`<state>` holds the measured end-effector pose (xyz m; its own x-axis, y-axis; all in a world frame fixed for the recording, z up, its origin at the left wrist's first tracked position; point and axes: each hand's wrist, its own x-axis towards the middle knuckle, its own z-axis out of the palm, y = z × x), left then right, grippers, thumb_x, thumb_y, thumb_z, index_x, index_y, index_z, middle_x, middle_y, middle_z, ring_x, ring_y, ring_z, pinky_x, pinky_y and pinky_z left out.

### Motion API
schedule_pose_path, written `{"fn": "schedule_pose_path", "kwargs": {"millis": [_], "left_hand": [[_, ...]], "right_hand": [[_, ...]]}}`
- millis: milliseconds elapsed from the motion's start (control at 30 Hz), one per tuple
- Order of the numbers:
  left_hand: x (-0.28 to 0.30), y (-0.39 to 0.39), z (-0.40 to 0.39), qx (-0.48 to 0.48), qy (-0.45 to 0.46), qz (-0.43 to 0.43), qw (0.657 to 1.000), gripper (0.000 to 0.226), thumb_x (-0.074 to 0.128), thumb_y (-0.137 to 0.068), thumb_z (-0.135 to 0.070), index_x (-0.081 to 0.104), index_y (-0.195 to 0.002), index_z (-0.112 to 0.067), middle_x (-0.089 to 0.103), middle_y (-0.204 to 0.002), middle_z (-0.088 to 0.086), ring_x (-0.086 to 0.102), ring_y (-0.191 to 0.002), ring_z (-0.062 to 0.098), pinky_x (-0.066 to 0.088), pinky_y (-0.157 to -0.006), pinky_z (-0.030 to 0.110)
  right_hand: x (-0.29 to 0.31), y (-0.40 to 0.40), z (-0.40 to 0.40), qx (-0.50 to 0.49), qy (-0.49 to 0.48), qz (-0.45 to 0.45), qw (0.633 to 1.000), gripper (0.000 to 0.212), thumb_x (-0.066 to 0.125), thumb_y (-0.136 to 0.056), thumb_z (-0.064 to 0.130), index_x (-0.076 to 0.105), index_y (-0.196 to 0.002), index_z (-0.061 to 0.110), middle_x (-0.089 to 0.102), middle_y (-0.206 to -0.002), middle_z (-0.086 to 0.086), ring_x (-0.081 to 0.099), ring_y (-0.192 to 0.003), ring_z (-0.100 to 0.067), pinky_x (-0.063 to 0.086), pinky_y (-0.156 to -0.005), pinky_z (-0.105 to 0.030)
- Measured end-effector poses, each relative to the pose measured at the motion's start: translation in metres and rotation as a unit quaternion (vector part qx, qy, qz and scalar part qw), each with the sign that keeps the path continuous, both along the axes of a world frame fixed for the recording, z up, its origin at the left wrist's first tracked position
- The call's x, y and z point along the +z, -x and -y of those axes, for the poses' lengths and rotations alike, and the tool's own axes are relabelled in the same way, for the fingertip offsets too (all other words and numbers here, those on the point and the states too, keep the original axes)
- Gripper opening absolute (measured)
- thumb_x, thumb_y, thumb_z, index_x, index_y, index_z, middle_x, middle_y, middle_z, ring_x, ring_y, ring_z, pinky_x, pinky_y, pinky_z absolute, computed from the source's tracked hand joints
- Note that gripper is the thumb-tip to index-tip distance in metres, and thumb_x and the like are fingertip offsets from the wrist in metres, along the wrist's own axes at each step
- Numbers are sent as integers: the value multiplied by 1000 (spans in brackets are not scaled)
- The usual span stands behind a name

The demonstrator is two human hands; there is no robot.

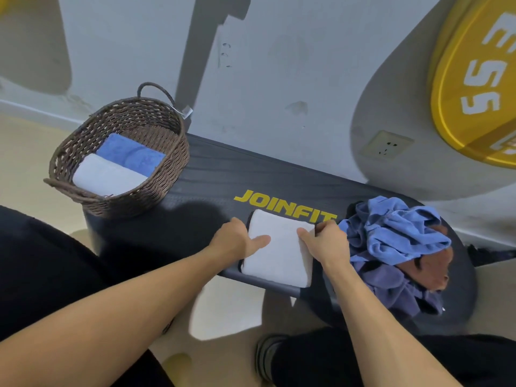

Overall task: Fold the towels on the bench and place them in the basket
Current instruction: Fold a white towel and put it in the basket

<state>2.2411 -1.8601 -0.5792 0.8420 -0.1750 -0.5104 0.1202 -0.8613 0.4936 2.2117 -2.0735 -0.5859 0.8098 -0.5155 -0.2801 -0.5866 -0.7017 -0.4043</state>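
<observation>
A folded white towel (280, 254) lies on the dark bench (212, 177) near its front edge. My left hand (238, 238) grips the towel's left side, thumb on top and fingers curled under the edge. My right hand (325, 241) grips its right side the same way. A brown wicker basket (167, 174) stands on the bench's left end and holds a folded blue towel (131, 152) and a folded white towel (106, 174). A crumpled pile of blue towels (391, 233) with a brown one (432, 269) sits at the right end.
A grey wall with a power socket (386, 146) runs right behind the bench. A yellow sign (474, 79) hangs at the upper right. My dark-clad legs and a shoe (265, 356) are below, over a beige floor (229, 311).
</observation>
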Motion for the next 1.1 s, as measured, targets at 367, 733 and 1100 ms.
{"fn": "schedule_pose_path", "kwargs": {"millis": [367,733,1100], "left_hand": [[21,19,-1,-28,82,-1,996,32,70,-88,-32,57,-91,-3,65,-98,18,59,-90,36,39,-68,34],[-1,24,-6,-64,-84,-132,986,58,52,-92,-59,59,-62,-10,59,-51,2,51,-41,13,43,-52,25],[8,23,3,-248,148,279,916,57,77,-81,-26,55,-128,-3,56,-133,15,50,-125,33,41,-104,44]], "right_hand": [[15,-7,-26,228,-235,-114,938,55,82,-76,26,53,-123,29,55,-81,8,56,-71,-8,47,-70,-23],[20,6,-40,260,-137,-132,947,95,81,-72,42,23,-147,39,30,-132,-7,42,-124,-30,41,-106,-44],[35,12,-32,258,27,-158,953,121,94,-51,43,22,-147,24,24,-137,-7,25,-131,-30,37,-106,-48]]}}
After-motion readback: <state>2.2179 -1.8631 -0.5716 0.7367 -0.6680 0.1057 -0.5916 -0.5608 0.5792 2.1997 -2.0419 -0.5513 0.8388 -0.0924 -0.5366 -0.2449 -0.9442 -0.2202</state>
